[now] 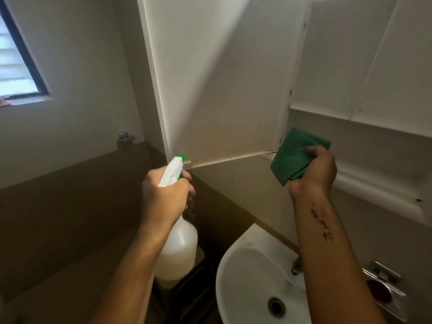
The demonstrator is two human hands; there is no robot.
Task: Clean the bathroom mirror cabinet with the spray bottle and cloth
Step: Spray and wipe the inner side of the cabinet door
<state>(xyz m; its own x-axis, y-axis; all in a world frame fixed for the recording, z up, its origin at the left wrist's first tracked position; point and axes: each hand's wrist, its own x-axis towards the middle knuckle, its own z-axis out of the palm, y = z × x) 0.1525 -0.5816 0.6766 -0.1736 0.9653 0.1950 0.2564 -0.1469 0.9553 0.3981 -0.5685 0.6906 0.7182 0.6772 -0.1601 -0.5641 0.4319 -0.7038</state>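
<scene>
The mirror cabinet (233, 90) hung on the wall above the sink, and its door stood swung open, so that the white inner side of the door faced the person. The inside of the cabinet (364, 66) showed at the right, white, with some dark spots along the hinge edge.

The spray bottle (177, 242) was held upright before the lower left corner of the door. The left hand (167, 195) had a firm grip round its neck, fingers curled at the white trigger head, the green nozzle pointing toward the door. The left arm reached forward and up from the bottom of the view.

The green cloth (297, 155), folded, was at the lower right corner of the door, near the hinge. The right hand (315, 171) gripped it in a closed fist, wrist bent, forearm raised steeply; the forearm carried a small dark tattoo.

Below were a white sink (252, 265) with a drain, a tap (296, 267) and a metal soap holder (385, 286). A window (16, 61) was at the far left.
</scene>
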